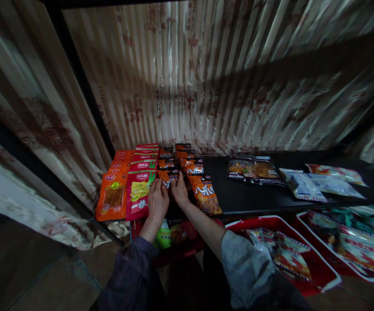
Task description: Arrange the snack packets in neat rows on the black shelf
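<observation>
Both of my hands are closed on the edges of an orange and black snack bag point(166, 176) on the shelf. My left hand point(157, 201) grips its left side and my right hand point(179, 191) its right; they hide its lower part. Behind it, similar orange bags point(166, 163) line up in a column. To the right runs another column, with a larger-looking orange snack bag point(203, 194) in front. Just left of my left hand lie overlapping red and green snack packets point(138, 185). Orange packets point(112, 198) form the leftmost column.
Dark snack packs point(251, 169) and pale, shiny bags point(306, 185) lie farther right on the black shelf point(216, 166). Red baskets point(323, 276) with packets stand below its front edge. A dark post point(80, 82) rises at the left; a striped curtain point(187, 86) hangs behind.
</observation>
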The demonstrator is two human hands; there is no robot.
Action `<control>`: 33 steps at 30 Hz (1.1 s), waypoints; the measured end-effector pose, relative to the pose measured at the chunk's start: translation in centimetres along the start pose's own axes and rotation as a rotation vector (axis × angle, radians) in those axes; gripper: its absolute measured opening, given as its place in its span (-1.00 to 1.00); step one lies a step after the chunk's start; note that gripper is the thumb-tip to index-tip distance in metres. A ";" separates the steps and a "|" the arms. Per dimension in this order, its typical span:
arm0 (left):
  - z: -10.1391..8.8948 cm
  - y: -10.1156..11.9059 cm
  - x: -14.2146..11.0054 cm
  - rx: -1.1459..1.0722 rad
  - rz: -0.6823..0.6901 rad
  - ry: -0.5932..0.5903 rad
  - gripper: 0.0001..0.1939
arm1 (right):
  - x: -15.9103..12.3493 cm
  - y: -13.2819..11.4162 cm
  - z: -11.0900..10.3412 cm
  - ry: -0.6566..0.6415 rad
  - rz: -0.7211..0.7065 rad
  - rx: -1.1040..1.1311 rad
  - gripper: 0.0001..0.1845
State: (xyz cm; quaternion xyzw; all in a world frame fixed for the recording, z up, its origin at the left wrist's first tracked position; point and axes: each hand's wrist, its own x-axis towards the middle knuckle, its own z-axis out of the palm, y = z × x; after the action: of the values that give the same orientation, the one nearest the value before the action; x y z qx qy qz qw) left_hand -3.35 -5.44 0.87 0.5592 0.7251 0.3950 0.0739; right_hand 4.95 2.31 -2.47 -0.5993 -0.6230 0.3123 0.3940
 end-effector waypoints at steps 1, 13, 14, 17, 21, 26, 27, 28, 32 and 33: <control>-0.3 -0.5 -1.1 0.037 0.056 0.016 -0.56 | 0.0 0.1 0.1 0.000 -0.002 -0.001 -0.32; -0.9 -7.9 -4.7 0.352 0.019 0.089 -0.43 | 0.3 0.2 0.5 0.000 0.020 -0.046 -0.33; -0.8 -7.9 -4.5 0.356 0.015 0.093 -0.43 | 0.3 0.1 0.5 -0.006 0.028 -0.055 -0.33; -0.3 -7.9 -4.0 0.364 -0.004 0.110 -0.44 | 0.2 -0.3 0.4 -0.011 0.050 -0.074 -0.34; 0.1 -8.1 -3.4 0.351 0.000 0.128 -0.44 | 0.0 -0.6 0.1 -0.016 0.059 -0.088 -0.32; -0.7 -8.6 -2.6 0.335 -0.036 0.098 -0.46 | -0.1 -0.2 0.2 -0.022 0.036 -0.074 -0.31; -0.9 -8.6 -2.5 0.329 -0.044 0.080 -0.46 | -0.1 -0.1 0.3 -0.010 0.023 -0.071 -0.30; -1.1 -8.6 -2.4 0.324 -0.051 0.064 -0.47 | -0.2 -0.1 0.5 0.006 0.008 -0.070 -0.30; -1.4 -8.6 -2.4 0.311 -0.046 0.048 -0.46 | -0.5 -0.1 0.8 0.057 -0.055 -0.088 -0.31; -1.4 -8.7 -2.4 0.308 -0.040 0.054 -0.46 | -0.8 -0.3 0.6 0.065 -0.069 -0.100 -0.30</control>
State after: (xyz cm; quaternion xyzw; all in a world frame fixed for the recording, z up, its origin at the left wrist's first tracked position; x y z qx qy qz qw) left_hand -9.78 -8.76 -4.72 0.5385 0.7898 0.2926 -0.0244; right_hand 4.25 1.59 -2.65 -0.6061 -0.6451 0.2475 0.3940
